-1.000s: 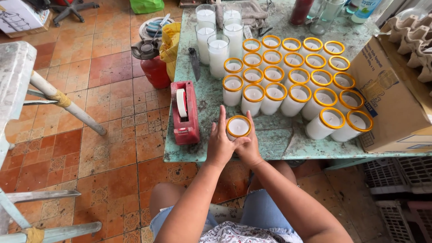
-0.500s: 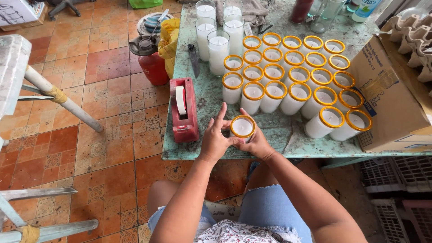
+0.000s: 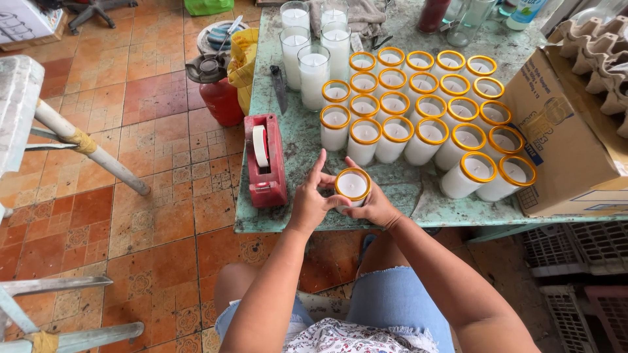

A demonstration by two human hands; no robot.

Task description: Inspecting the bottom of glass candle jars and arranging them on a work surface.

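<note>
Seated worker at a green table (image 3: 294,140). The left hand (image 3: 307,204) and right hand (image 3: 374,208) together clasp one yellow-rimmed candle glass (image 3: 352,186) at lower centre of the frame, upright near the table edge, steadying it from both sides. The red tape dispenser (image 3: 265,160) lies just left, within reach; finished candles (image 3: 425,108) stand grouped in rows at upper right.

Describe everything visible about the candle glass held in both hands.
The candle glass is a clear, round tumbler filled with white wax, its rim ringed by a yellow-orange band. It stands upright at the near edge of the worn green table, apart from the rows of matching candles behind it. The left hand wraps its left side, fingers raised over the rim; the right hand cups its right side and base. No wick can be made out.
</note>
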